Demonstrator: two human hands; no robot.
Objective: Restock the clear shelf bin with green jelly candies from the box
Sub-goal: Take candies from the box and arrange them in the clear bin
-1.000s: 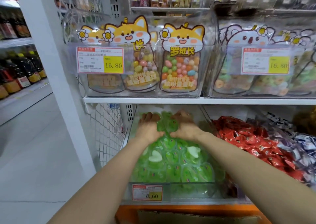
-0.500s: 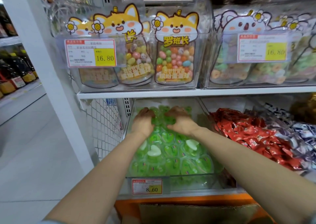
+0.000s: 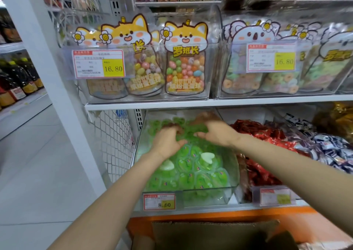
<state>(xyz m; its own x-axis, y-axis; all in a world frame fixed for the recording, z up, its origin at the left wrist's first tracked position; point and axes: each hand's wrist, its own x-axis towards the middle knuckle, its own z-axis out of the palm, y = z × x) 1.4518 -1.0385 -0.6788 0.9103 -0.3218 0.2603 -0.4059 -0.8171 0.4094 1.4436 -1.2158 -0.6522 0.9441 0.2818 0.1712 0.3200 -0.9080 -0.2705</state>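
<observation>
Both hands are deep in the clear bin, at its back end under the upper shelf board. Left hand and right hand sit side by side on the heap of green jelly candies, the right slightly farther back. Fingers of both bend down into the heap. It is blurred there, so I cannot tell whether they pinch candy or only press it. The bin's long axis runs from shelf front to back, and candies fill it from the front wall to my fingers. The box sits below the shelf's front edge, toward me, about equally near either hand, contents hidden. That is likely the next reach. The right-hand neighbouring bin holds red-wrapped sweets.
</observation>
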